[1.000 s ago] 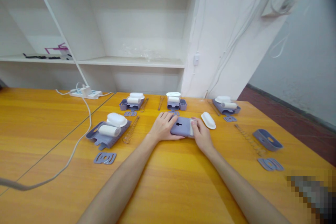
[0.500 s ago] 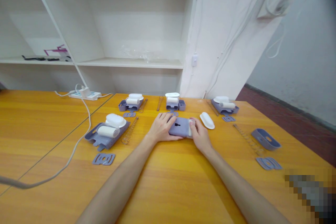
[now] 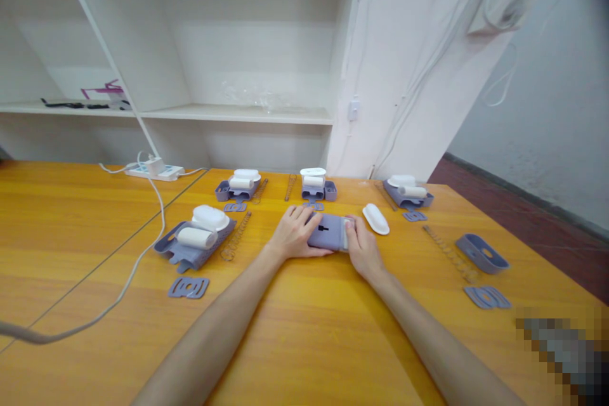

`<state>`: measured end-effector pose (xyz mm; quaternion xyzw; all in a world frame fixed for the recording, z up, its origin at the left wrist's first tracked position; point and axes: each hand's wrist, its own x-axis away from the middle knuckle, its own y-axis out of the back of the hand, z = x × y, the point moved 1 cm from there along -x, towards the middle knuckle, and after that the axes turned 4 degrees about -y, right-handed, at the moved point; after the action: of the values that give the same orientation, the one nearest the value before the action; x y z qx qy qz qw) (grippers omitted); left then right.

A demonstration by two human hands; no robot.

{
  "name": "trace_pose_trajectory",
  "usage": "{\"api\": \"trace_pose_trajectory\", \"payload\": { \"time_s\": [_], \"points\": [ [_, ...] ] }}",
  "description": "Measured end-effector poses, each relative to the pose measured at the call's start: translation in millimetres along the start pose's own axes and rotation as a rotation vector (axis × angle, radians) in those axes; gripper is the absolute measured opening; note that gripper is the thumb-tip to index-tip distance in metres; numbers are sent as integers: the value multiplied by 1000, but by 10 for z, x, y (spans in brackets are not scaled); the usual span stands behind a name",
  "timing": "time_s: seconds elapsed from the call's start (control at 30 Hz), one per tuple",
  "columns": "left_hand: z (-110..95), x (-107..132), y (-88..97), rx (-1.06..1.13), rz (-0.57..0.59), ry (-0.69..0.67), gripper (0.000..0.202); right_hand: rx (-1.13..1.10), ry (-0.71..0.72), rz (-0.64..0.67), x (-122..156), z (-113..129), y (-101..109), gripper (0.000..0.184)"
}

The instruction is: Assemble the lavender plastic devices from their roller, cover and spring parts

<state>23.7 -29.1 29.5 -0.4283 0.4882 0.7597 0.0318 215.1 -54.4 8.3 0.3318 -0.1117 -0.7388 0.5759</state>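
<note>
My left hand and my right hand both grip a purple plastic tray that lies upside down on the orange table. The tray's underside shows a dark keyhole slot. My left fingers wrap its left end. My right fingers press on its right end, where a white part shows at the edge. A white oval lid lies just right of my right hand.
Several similar sets of purple trays with white rollers and lids lie around: front left, back left, back middle, back right. An empty tray, flat purple plates, springs and a white cable also lie here.
Both hands stay on the tray. My right hand has slid a little to the left along the tray's right end, covering more of the white part.
</note>
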Motion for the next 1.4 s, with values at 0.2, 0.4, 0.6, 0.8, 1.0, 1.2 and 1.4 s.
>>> {"api": "trace_pose_trajectory", "payload": {
  "time_s": [0.2,0.4,0.6,0.8,1.0,1.2,1.4],
  "points": [
    [-29,6,-10,-22,2,2,71,-10,-19,-22,6,5,12,39],
    [-73,5,-1,-20,-18,16,71,-26,-25,-24,7,6,22,40],
    [-87,9,-6,-22,-5,-3,69,59,10,18,2,-8,10,40],
    [-74,8,-26,7,17,5,70,104,-13,16,10,-15,4,41],
    [-61,-2,-37,24,30,27,74,98,-17,6,-7,-2,4,41],
    [-60,-9,-35,33,67,48,77,157,-9,-15,-16,2,5,39],
    [-64,-27,-49,43,108,62,78,375,19,-113,-24,9,58,35]
  ]
}}
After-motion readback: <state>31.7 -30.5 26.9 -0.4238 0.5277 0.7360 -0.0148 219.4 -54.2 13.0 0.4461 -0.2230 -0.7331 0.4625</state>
